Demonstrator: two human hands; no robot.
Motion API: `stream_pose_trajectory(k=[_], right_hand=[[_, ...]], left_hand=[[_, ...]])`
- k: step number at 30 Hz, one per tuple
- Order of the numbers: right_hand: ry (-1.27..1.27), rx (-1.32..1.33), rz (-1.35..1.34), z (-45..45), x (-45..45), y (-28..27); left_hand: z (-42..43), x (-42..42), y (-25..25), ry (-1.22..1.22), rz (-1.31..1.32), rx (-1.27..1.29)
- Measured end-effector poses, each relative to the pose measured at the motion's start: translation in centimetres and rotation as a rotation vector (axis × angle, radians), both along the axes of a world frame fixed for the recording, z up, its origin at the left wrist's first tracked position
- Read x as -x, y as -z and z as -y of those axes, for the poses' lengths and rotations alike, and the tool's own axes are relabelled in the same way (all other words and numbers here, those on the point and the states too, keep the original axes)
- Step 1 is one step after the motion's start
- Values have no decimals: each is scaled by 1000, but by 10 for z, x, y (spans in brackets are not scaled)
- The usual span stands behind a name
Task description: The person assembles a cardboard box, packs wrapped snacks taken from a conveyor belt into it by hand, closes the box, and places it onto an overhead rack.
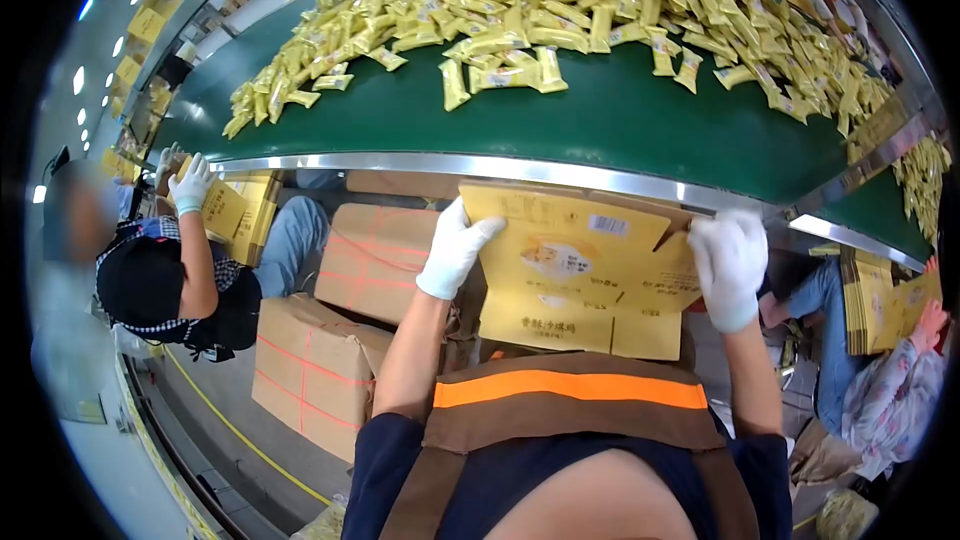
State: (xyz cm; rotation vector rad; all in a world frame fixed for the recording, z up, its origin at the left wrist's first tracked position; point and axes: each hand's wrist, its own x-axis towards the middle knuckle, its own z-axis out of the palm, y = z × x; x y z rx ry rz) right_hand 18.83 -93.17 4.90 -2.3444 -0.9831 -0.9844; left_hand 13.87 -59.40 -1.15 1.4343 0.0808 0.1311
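Note:
A yellow printed carton [560,260], partly unfolded with flaps and slits showing, is held in front of the apron, just below the metal edge of the belt. My left hand [457,248], in a white glove, grips the carton's left edge with the thumb on its face. At the carton's right side, my right hand [729,265], also gloved in white, has its fingers curled at a flap; it is slightly blurred. Beyond the carton, a heap of yellow wrapped packets [520,10] lies on the green belt [600,125], a few of them nearer the front.
Brown cartons with red straps [310,370] stand on the floor at left. A co-worker in a black cap [140,280] holds yellow cardboard at left; another person [895,395] holds cardboard at right. The metal rail [470,168] runs along the belt's near side.

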Motion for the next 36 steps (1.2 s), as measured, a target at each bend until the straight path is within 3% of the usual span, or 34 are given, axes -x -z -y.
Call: stream_pose_trajectory(k=[2,4,10,11,14,16,18,21,24,25,26,28,31,32,34,35,36], right_hand=[[31,-123,-122,-6,-14,-4],[-27,-48,23,-25,-17,-4],[106,-202,65,-12,-27,17],[70,-371,-50,-17,-32,16],[-357,-814,-942,-8,-15,-27],[-851,-703,-1195,-17,-13,-52],[-892,-394,-1017,-22,-28,-35],[-710,385,-872,-23,-34,17],[-509,820,-502,-44,-20,3],[-361,538,-75,-36,-24,13],[-250,374,-99,-29,-22,-2],[-79,58,-267,-13,-21,-4],[-203,298,-607,9,-24,11],[-264,384,-729,12,-22,17],[-338,200,-716,15,-21,8],[-337,172,-738,9,-24,0],[-336,145,-758,7,-26,-6]], left_hand=[[17,-3,-4,-40,-3,25],[33,-4,-10,-96,-13,14],[33,2,1,-30,50,68],[34,-4,-3,-6,75,65],[50,-10,-15,49,335,133],[65,-15,-38,31,389,98],[64,-2,-65,219,315,286],[38,-7,-58,685,146,60],[37,-12,-71,956,10,51],[32,-15,-75,1046,-25,64],[29,-22,-78,1142,-101,60],[33,-20,-79,963,-172,35],[50,-31,-97,711,-251,-245],[57,-37,-110,695,-42,-630],[80,-51,-129,596,424,-1361],[101,-53,-122,482,661,-1538],[120,-58,-119,623,551,-1427]])
